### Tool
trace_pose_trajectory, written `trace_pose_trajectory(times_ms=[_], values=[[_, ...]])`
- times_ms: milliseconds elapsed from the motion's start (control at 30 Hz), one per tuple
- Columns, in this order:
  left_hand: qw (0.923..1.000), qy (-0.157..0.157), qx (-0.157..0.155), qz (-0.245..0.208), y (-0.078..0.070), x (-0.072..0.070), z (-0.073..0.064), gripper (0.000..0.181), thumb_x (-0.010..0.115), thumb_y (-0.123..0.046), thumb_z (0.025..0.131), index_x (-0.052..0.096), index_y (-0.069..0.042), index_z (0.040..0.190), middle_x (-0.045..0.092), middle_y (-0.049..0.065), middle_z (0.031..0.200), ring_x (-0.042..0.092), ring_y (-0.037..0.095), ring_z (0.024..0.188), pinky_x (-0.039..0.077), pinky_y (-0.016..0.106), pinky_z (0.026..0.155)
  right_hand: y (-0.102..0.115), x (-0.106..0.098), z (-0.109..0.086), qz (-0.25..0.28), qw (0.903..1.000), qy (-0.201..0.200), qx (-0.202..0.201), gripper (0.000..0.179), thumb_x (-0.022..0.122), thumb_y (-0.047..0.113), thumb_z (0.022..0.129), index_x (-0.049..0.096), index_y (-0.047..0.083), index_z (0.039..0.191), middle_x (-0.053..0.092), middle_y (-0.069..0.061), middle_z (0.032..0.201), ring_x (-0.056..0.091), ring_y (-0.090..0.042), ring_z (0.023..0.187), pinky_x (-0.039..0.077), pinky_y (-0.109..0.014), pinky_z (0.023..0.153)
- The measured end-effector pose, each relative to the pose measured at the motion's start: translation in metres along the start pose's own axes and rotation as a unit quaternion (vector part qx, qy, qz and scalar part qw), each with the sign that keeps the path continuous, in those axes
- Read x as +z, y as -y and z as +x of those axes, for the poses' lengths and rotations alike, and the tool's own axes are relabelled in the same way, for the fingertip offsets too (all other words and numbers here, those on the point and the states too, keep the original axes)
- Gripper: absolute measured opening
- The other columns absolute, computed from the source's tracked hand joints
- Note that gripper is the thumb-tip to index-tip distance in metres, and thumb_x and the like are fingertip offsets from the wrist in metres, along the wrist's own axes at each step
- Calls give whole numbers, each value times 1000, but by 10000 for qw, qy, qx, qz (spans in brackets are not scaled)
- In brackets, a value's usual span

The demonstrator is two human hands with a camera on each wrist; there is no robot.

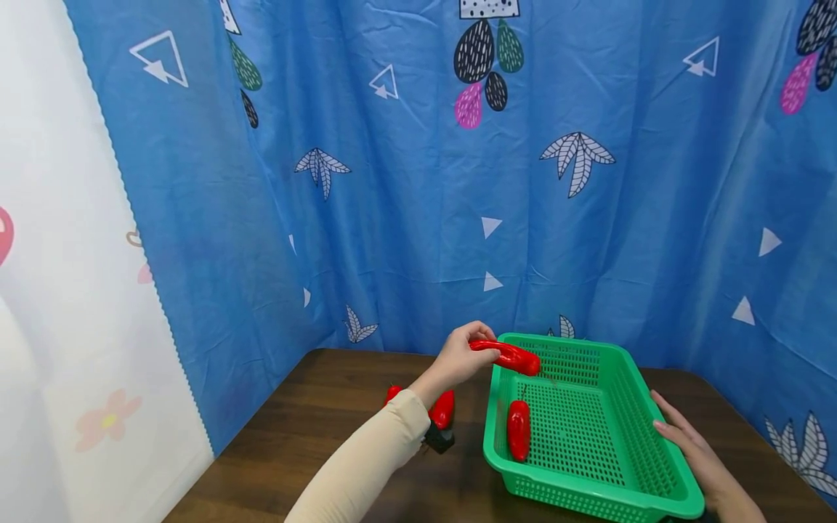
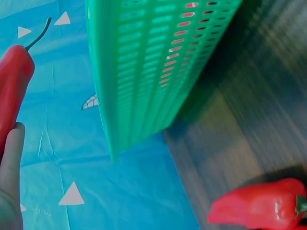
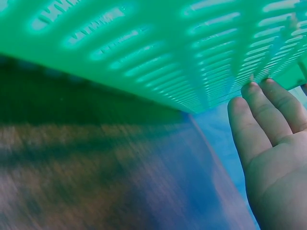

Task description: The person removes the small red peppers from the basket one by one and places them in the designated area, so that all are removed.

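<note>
My left hand (image 1: 468, 350) pinches a long red chili pepper (image 1: 513, 357), held over the left side of a green plastic basket (image 1: 604, 505). The left wrist view shows this pepper (image 2: 14, 79) with its thin green stem. Another red pepper (image 1: 519, 432) lies inside the basket along its left wall. At the basket's right side, my right hand (image 1: 694, 450) holds the edge, the thumb over the rim. In the right wrist view its fingers (image 3: 261, 115) extend along the slotted outer wall.
Left of the basket, partly behind my left forearm, red peppers (image 1: 442, 409) lie on the dark wooden table (image 1: 294, 428). A blue patterned curtain (image 1: 418, 218) hangs behind the table, and a white one (image 1: 72, 290) at the left.
</note>
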State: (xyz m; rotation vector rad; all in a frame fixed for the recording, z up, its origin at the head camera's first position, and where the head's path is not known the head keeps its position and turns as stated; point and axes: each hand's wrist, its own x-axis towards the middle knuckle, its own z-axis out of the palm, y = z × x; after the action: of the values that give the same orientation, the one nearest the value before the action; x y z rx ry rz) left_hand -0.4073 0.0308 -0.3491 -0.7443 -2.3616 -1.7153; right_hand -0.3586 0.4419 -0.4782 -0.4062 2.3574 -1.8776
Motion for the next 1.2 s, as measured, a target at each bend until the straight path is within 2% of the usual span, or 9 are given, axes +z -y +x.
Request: trace_pose_trajectory(times_ms=[200,367,433,533,600,733,767,933,1200], values=[[9996,-203,26,177,3,-11,-5,12,71,-17,91,67,-15,102,68,3,103,64,15,88,61,33,75,-2,-1,0,157,9998,79,15,60,21,32,111,-17,35,157,13,39,136,37,30,97,48,-19,80],[9988,-472,-71,86,10,-20,-10,12,73,-16,90,68,-13,101,68,5,101,64,16,89,62,37,77,0,0,0,56,9998,-23,198,60,21,35,111,-17,35,157,10,40,136,20,12,142,46,-27,86],[9983,-570,-120,81,13,-24,-13,12,73,-15,90,68,-12,100,68,6,101,64,17,88,61,37,76,0,0,0,156,9995,-9,271,61,22,36,111,-18,34,157,5,37,143,26,7,143,47,-28,86],[9972,-703,-214,115,18,-30,-18,13,73,-16,90,68,-11,101,68,8,102,63,19,88,61,37,76,-1,0,1,204,9993,28,322,62,22,37,111,-19,33,157,2,34,147,41,14,126,48,-25,83],[9963,-805,-266,130,21,-34,-22,14,73,-17,90,68,-11,101,68,8,102,62,20,89,60,37,76,-1,0,1,220,9992,38,339,62,22,37,111,-19,34,157,3,34,147,43,21,110,50,-25,83],[9943,-1010,-332,102,29,-43,-27,14,73,-17,90,67,-11,101,68,8,100,63,20,89,59,33,75,-1,-1,0,248,9995,110,182,60,21,34,111,-19,35,156,9,37,141,42,23,111,49,-23,82],[9938,-1059,-329,98,32,-45,-27,14,73,-17,90,67,-11,101,68,8,100,62,19,89,58,30,73,-1,-1,0,305,9993,119,166,60,20,34,111,-19,35,156,11,36,141,39,28,98,50,-22,81],[9912,-1290,-201,202,41,-56,-30,13,72,-14,90,67,-8,100,68,11,96,61,17,82,54,25,67,-1,-1,-1,333,9992,178,129,59,19,33,111,-20,36,156,16,39,134,43,26,100,51,-22,81],[9863,-1606,-230,298,56,-72,-38,12,73,-13,88,66,-7,96,67,8,95,57,16,83,53,25,67,0,1,-1,234,9997,49,84,59,19,31,112,-18,34,157,10,35,143,39,29,97,49,-20,79]])
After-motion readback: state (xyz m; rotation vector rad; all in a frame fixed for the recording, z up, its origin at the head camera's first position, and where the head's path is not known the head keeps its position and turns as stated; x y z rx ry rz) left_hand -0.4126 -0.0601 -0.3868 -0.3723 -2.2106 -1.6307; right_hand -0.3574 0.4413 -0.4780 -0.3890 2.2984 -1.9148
